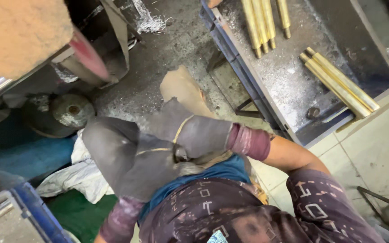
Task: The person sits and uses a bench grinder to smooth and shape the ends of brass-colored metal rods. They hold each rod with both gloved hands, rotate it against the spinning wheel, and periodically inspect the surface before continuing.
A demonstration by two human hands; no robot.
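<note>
Both my hands wear thick grey work gloves with yellow seams and meet over my lap. My left hand [127, 162] comes up from the lower left, and my right hand [194, 131] reaches in from the right with its fingers curled over the left glove's tip. A small dark metal piece [181, 155] shows where the two gloves press together; most of it is hidden. Pink cuffs stick out of both gloves. A fuzzy tan buffing wheel [19, 36] fills the top left corner, well apart from the hands.
A blue-framed metal tray [289, 90] at the upper right holds several brass rods [338, 83], with more brass rods [262, 22] at its far end. White rags [77, 175] lie left of my lap. A round grey disc [70, 110] rests on the dusty floor.
</note>
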